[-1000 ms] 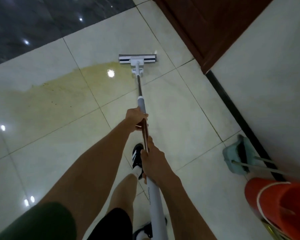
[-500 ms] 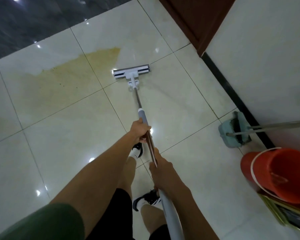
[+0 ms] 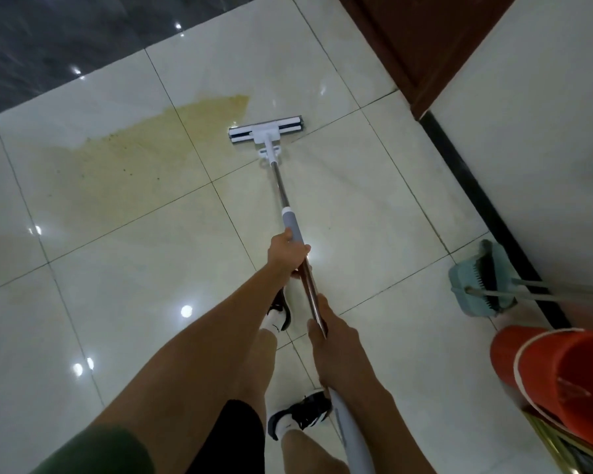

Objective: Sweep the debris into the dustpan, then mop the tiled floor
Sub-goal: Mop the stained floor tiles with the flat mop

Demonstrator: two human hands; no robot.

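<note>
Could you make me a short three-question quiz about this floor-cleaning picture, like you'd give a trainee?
1. True or false: the mop head sits in the middle of the yellowish stain.
2. Which hand grips the mop pole lower, nearer the mop head? A) left hand B) right hand
3. Fill in: beside the teal dustpan by the wall stands an orange ____.

Key
1. False: it rests just off the stain's right edge.
2. A: the left hand holds the grey sleeve; the right hand grips further up the pole.
3. Bucket.
</note>
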